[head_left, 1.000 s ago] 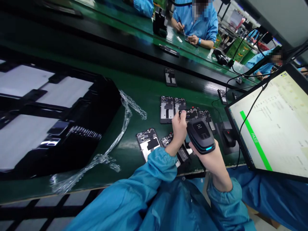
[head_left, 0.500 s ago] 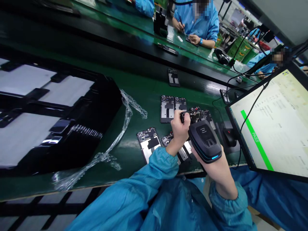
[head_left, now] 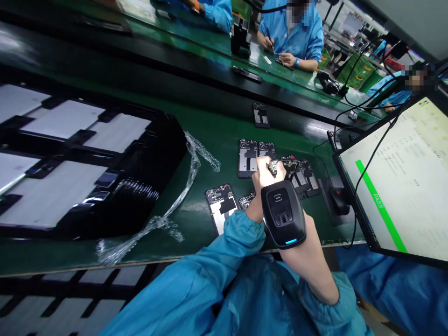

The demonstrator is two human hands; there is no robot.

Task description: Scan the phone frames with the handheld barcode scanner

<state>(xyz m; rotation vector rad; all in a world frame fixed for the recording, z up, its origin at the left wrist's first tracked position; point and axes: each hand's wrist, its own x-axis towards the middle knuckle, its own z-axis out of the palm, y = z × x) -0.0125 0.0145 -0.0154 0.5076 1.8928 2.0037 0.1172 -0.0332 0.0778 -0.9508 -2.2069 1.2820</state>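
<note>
Phone frame [head_left: 287, 166] is staying gripped in the left hand [head_left: 263, 176]. The right hand [head_left: 300, 249] is shifting its held scanner [head_left: 283, 212] away from the monitor [head_left: 402, 186], seemingly aligning the two.

The handheld barcode scanner [head_left: 283, 212] is black with rounded corners, a grey symbol toward its far end, a small ridged patch nearer, and a lit blue strip on its near edge. Its broad top faces the camera, in the right hand [head_left: 307, 229]. Just beyond, the opened smartphone [head_left: 290, 165] sits tilted above the bench in the left hand [head_left: 264, 175], circuitry bared, its lower part hidden.
</note>
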